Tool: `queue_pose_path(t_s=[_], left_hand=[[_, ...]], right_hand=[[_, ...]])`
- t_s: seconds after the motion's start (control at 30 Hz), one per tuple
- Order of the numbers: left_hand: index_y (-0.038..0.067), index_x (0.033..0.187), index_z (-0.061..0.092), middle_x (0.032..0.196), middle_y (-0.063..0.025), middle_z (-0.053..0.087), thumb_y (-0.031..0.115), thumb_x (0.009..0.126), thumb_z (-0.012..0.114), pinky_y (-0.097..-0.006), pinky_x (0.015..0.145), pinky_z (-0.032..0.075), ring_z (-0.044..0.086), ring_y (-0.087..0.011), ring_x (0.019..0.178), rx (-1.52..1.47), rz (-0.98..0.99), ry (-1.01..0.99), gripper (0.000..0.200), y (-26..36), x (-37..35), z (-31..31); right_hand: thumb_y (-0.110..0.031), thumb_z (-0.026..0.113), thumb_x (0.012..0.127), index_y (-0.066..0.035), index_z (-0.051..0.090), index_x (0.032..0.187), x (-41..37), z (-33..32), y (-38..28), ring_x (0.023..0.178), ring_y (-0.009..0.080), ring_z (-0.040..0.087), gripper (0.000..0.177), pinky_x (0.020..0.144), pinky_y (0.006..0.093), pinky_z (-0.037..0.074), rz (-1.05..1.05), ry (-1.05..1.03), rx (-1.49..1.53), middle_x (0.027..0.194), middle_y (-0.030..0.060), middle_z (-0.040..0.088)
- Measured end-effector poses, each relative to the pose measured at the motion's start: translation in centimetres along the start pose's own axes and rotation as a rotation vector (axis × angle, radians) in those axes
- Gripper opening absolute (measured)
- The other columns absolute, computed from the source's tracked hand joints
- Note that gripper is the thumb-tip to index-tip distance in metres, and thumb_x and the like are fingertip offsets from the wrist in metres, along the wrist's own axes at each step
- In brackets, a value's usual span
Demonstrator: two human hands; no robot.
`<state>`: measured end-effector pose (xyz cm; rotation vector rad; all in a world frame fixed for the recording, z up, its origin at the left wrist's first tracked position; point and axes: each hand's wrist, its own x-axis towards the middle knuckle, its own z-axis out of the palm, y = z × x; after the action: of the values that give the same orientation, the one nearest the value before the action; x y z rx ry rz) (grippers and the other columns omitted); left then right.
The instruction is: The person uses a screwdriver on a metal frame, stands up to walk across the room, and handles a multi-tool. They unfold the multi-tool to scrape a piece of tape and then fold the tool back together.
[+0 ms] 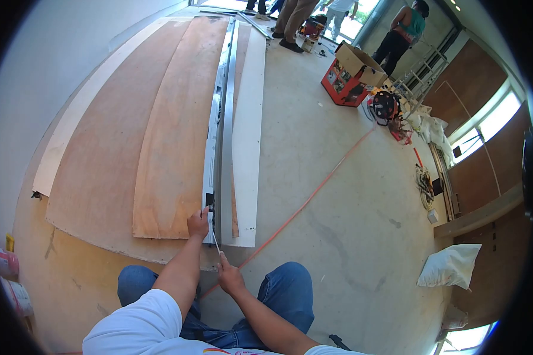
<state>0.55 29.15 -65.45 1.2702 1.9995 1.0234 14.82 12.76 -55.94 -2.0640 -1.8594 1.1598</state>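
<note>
A long metal rail (226, 130), with a white printed face along its left side, lies lengthwise on stacked wooden boards (175, 136). At its near end my left hand (198, 225) is closed on the rail's left edge, thumb up, close to a small dark opening. What lies under those fingers is partly hidden. Just below and to the right, my right hand (230, 278) is closed around a thin tool with a long pale shaft (215, 236), which looks like a screwdriver. Its tip points up at the rail's near end.
An orange hose or cord (314, 195) crosses the floor to a red-black machine (385, 107). Nearby stand a red box (344, 80) and a stepladder (423, 74). A white sack (450, 265) lies at right, buckets (7, 260) at left. Several people are at the back.
</note>
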Motion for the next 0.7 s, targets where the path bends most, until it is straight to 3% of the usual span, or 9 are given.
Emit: queue_pose_path(t_s=[0.1,0.2,0.43,0.6,0.7], left_hand=[[0.003,0.079,0.066,0.079,-0.0237,0.066,0.053,0.099,0.051,-0.0528,0.069,0.048,0.065,-0.0457,0.081,-0.023,0.003,-0.037,0.056,-0.1,0.3,0.1],[0.002,0.080,0.066,0.081,-0.0252,0.066,0.055,0.099,0.049,-0.0531,0.068,0.046,0.064,-0.0474,0.082,0.034,0.010,-0.031,0.058,-0.4,0.4,-0.3],[0.000,0.080,0.067,0.081,-0.0247,0.067,0.055,0.098,0.051,-0.0498,0.072,0.049,0.065,-0.0442,0.081,0.059,-0.017,-0.050,0.060,0.0,0.6,-0.9],[-0.001,0.080,0.067,0.070,-0.0189,0.066,0.052,0.100,0.052,-0.0442,0.066,0.047,0.064,-0.0333,0.068,0.047,-0.027,-0.050,0.059,-0.1,0.5,-0.9],[0.000,0.077,0.065,0.075,-0.0230,0.067,0.055,0.100,0.051,-0.0483,0.069,0.048,0.065,-0.0408,0.074,0.047,-0.031,-0.059,0.062,-0.4,0.9,-1.0]], right_hand=[[-0.029,0.051,0.101,-0.018,0.039,0.152,-0.1,0.3,0.0,0.090,0.0524,0.064,0.054,0.082,0.0605,0.049,0.013,0.004,0.011,0.091,0.0321,0.067],[-0.023,0.055,0.100,-0.012,0.043,0.149,0.0,0.8,0.0,0.083,0.0511,0.063,0.051,0.074,0.0591,0.049,-0.084,0.073,0.054,0.089,0.0300,0.067],[-0.023,0.050,0.102,-0.012,0.040,0.152,-0.3,1.2,-0.6,0.085,0.0490,0.064,0.052,0.078,0.0573,0.049,-0.027,0.052,0.058,0.088,0.0291,0.067],[-0.024,0.048,0.103,-0.013,0.039,0.152,-0.3,0.2,-1.4,0.085,0.0483,0.065,0.051,0.079,0.0578,0.050,0.034,0.017,0.024,0.089,0.0282,0.068],[-0.024,0.047,0.104,-0.012,0.039,0.152,-0.9,0.3,-1.9,0.084,0.0481,0.065,0.051,0.079,0.0581,0.050,0.052,0.010,0.017,0.087,0.0285,0.067]])
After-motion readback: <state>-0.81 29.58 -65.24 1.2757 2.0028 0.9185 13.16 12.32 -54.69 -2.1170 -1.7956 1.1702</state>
